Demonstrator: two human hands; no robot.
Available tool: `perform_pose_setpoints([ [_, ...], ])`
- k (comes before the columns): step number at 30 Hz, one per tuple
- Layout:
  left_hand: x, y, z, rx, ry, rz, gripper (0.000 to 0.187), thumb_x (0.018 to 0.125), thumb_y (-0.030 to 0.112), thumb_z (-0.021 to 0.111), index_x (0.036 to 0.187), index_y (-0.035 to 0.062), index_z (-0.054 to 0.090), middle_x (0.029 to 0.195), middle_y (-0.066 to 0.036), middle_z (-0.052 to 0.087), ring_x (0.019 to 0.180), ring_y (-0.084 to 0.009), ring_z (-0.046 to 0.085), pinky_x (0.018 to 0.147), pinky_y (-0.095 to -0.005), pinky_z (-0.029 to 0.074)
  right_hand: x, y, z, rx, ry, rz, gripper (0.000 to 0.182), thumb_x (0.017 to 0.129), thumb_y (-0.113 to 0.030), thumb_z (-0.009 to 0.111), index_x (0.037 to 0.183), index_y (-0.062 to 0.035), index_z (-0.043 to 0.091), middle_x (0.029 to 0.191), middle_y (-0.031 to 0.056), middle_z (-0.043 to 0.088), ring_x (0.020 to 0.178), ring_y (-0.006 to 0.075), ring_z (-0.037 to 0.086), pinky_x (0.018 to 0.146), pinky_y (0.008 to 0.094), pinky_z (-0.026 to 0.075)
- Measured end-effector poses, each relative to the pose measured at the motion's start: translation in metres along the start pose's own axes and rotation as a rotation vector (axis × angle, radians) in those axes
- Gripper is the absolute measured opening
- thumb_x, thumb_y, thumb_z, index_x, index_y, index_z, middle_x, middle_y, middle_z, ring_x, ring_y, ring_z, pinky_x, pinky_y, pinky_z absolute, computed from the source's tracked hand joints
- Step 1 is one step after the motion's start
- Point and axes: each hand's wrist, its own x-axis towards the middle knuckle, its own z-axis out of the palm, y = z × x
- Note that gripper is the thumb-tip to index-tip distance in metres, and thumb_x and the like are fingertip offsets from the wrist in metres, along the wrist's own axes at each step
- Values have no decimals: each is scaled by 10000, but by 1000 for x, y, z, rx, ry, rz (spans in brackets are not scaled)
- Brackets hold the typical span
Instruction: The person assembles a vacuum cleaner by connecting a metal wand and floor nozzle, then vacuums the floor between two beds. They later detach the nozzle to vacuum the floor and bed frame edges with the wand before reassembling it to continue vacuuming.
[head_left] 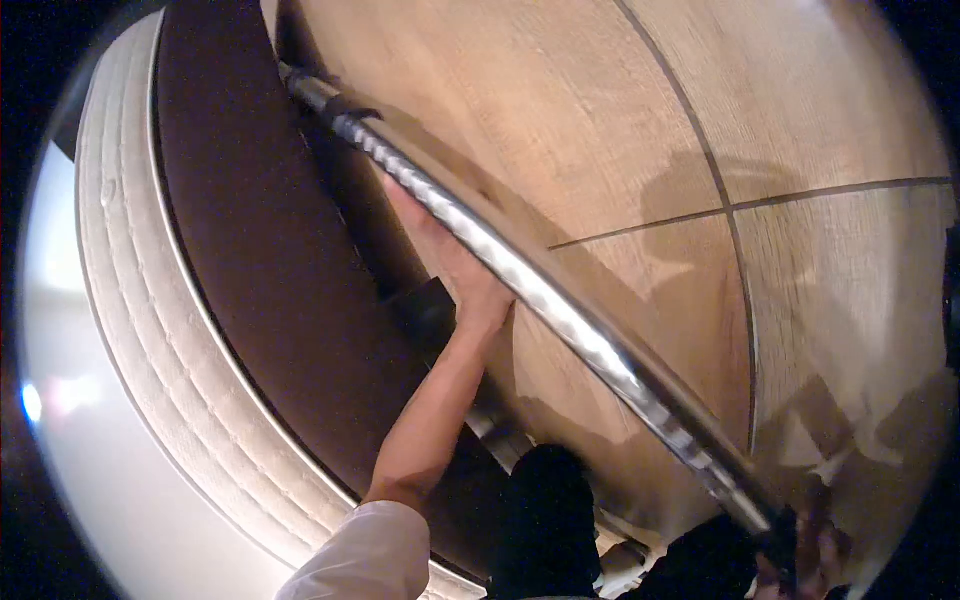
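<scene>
A long shiny metal tube (pixel 545 300) slants across the view from upper left to lower right, with a dark collar (pixel 350 120) near its far end. My left hand (pixel 465 265) supports the tube near its middle from the left side, its fingers partly hidden behind the metal. At the lower right, my right hand (pixel 825 550) is closed around the tube's dark near end; shadow and blur hide some of its fingers. What the far end joins, beside the bed base, is too dark to make out.
On the left stands a bed with a pale quilted mattress (pixel 165 290) on a dark brown base (pixel 250 250). A wood-look floor (pixel 620 190) with dark seams spreads to the right, crossed by shadows. My dark-clothed leg (pixel 545 520) shows at the bottom.
</scene>
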Motion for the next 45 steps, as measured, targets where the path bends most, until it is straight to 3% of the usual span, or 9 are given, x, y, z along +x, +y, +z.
perform_pose_setpoints([
  [4, -9, 6, 2, -123, -44, -338, 898, 981, 188, 574, 1617, -6, -29, 1663, -224, 109, 1538, -374, 157, 1257, -456, 113, -99, 28, -24, -136, 106, -87, 474, 998, -338, 674, 1225, 77, 691, 1000, 241, 749, 756, 359, 743, 649, 414, 607],
  [8, 4, 20, 1, 39, -20, -98, 745, 965, 10, 473, 1595, -66, 82, 1606, -276, 217, 1496, -386, 264, 1246, -452, 202, -84, -6, -37, -396, 157, 25, 396, 996, -284, 681, 1139, 83, 723, 912, 210, 757, 724, 329, 744, 640, 416, 610],
  [11, 14, 26, 2, -19, -3, -77, 669, 962, 48, 481, 1560, -83, 211, 1533, -288, 338, 1442, -423, 325, 1214, -469, 250, -81, 1, -27, -279, 4, 243, 512, 1014, -275, 597, 1411, 47, 561, 1344, 247, 636, 1159, 383, 646, 961, 431, 499],
  [17, 22, 37, -7, 67, -27, -26, 531, 974, 74, 468, 1490, -35, 404, 1485, -283, 420, 1392, -415, 366, 1177, -491, 282, 122, -54, 15, 476, 149, 375, 468, 922, -150, 729, 1321, 68, 616, 1170, 178, 724, 1047, 234, 689, 926, 352, 537],
  [23, 23, 39, -10, 73, -55, -82, 515, 976, 88, 466, 1475, -37, 429, 1503, -275, 405, 1376, -438, 369, 1185, -500, 267, 175, -56, -9, 790, -87, 412, 536, 920, -273, 723, 1363, 9, 614, 754, 7, 566, 484, 72, 450, 441, 230, 364],
  [28, 9, 18, 1, -511, -19, -470, 536, 925, 97, 515, 1435, -48, 436, 1499, -281, 380, 1368, -456, 346, 1174, -535, 269, 69, -31, -41, 678, -367, 494, 580, 901, -290, 751, 1379, 4, 606, 766, 17, 660, 520, 96, 529, 491, 245, 447],
  [29, 11, 21, -3, 65, -40, -99, 521, 926, 114, 527, 1412, -57, 442, 1485, -274, 390, 1356, -456, 359, 1173, -527, 274, 62, -37, -46, 642, -460, 374, 570, 871, -288, 781, 1336, 7, 634, 809, 37, 690, 569, 120, 577, 545, 266, 478],
  [32, 3, 21, -9, -140, -32, -214, 543, 908, 97, 548, 1421, -48, 445, 1472, -278, 404, 1349, -462, 369, 1173, -520, 281, 33, -65, -64, 546, -756, 34, 543, 781, -284, 872, 1208, 15, 721, 936, 97, 782, 716, 192, 721, 706, 327, 571],
  [45, 21, 64, -8, 6, 39, -211, 432, 995, 184, 513, 1365, -38, 509, 1398, -264, 480, 1305, -428, 431, 1128, -536, 310, 21, -80, -30, -4, 312, 347, 450, 899, -227, 773, 1294, -38, 666, 1088, 191, 729, 997, 303, 707, 925, 358, 531],
])
